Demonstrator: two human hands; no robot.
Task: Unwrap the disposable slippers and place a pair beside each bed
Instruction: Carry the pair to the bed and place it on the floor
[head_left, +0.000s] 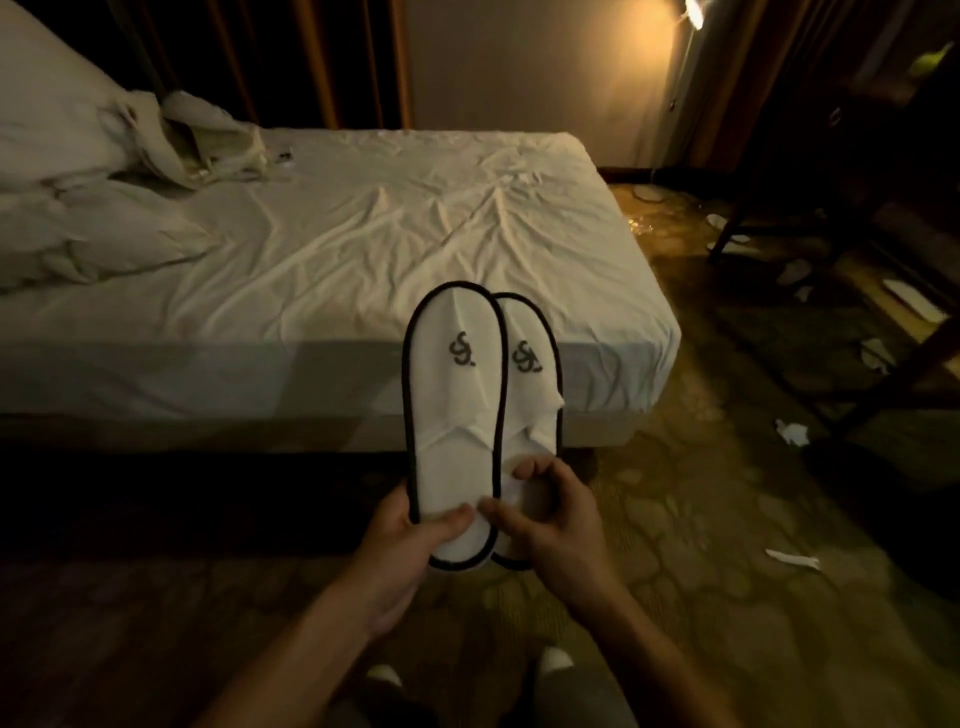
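The left hand and right hand each pinch a heel of the slippers. These are white, flat, black-edged, with dark monograms. Beyond the hands lies the bed.

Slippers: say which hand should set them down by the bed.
Left, probably. The left hand grips the heel of the front slipper on the bed side; the right hand pinches the rear slipper, farther from the bedside floor.
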